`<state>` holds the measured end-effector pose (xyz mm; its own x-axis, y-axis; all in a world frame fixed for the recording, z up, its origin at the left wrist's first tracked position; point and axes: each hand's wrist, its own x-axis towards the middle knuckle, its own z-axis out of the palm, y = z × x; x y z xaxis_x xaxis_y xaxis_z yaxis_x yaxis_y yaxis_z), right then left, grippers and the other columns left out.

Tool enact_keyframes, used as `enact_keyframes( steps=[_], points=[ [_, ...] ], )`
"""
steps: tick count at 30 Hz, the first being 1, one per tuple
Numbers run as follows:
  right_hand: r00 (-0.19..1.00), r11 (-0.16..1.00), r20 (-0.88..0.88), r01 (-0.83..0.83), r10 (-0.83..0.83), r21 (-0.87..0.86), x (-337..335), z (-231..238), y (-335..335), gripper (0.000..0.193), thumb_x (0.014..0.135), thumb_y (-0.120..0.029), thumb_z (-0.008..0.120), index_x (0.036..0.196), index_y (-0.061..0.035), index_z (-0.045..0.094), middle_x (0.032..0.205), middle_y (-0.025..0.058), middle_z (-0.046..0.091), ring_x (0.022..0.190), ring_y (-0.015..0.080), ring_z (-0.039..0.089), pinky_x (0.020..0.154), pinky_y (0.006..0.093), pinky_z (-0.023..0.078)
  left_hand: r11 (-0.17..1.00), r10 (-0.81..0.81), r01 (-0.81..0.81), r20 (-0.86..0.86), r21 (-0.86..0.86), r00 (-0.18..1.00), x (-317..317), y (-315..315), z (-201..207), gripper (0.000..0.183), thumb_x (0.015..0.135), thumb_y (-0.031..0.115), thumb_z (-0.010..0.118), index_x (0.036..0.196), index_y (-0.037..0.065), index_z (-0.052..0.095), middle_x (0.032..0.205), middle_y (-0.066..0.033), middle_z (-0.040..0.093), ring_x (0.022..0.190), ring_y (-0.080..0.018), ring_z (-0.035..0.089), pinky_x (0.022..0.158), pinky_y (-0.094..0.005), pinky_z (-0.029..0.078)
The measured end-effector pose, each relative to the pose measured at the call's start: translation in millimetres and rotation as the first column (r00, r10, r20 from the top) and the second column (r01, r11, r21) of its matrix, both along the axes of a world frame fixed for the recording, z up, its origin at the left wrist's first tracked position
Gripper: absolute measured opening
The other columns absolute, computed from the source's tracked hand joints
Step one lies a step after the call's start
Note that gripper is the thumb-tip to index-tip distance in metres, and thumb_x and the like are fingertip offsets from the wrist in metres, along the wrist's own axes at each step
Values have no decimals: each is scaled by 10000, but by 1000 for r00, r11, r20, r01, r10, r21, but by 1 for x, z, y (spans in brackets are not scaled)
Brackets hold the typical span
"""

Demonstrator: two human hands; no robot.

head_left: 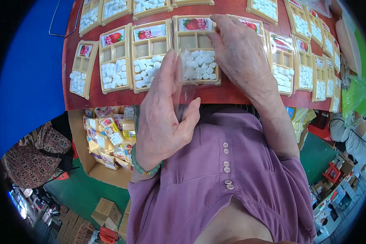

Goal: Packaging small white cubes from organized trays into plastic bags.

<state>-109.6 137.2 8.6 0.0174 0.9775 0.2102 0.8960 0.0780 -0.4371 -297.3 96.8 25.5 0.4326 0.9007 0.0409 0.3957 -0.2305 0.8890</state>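
A cream compartment tray (pixel 187 42) lies in front of me on the red table. White marshmallow-like pieces (pixel 206 65) fill its near part, two small compartments are bare, and a strawberry-printed packet (pixel 196 24) sits at its far end. My right hand (pixel 242 51) grips the tray's far right corner, its fingers bent over the rim. At the near left corner, my left hand (pixel 160 118) holds a clear plastic bag (pixel 185 95) between straight fingers and thumb. The film overlaps the tray's left side; how far the tray sits inside it I cannot tell.
Similar filled trays (pixel 114 61) stand in rows to the left, right and far side of the red table (pixel 232 95). Below its edge, a cardboard box (pixel 89 164) holds many packed trays. Clear and greenish plastic (pixel 356 99) hangs at the right.
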Motion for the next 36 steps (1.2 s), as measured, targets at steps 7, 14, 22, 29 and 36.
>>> enact_keyframes(
  steps=[7,14,22,29,36],
  points=[
    [999,999,49,1,-3,32,0,-4,1,234,839,-90,578,1043,23,569,940,217,625,860,378,613,761,437,497,994,-44,65,-216,92,975,3,-6,1,754,771,16,606,1426,-20,235,1336,-241,446,1239,-309,470,969,-376,421],
    [996,999,87,-10,7,37,-1,-2,-1,181,847,-100,569,983,18,572,932,213,616,841,376,616,719,441,502,987,-27,59,-210,149,977,7,-8,-4,742,767,-12,583,1422,-20,235,1314,-261,455,1237,-337,470,972,-382,433],
    [965,951,60,-263,256,165,0,9,-26,303,819,-18,566,1121,-27,583,1137,156,588,1073,302,562,882,388,473,985,-33,73,-245,154,969,6,-9,-4,757,743,-47,569,1421,-17,234,1299,-264,466,1184,-364,516,957,-386,449],
    [900,913,155,-397,407,-92,2,0,-48,522,824,-75,594,1326,-73,452,1376,112,447,1292,262,403,1101,421,290,982,-30,56,-139,182,990,-1,-8,-8,752,745,-46,556,1424,-8,234,1290,-257,480,1132,-356,552,931,-390,460],
    [906,915,129,-397,403,-68,-7,2,-57,499,843,-215,619,1295,-61,475,1356,127,452,1277,271,410,1086,451,292,997,47,-41,93,-58,995,-13,-11,-8,733,762,-1,549,1431,17,249,1310,-165,495,1056,-230,566,882,-323,448]
  ],
)
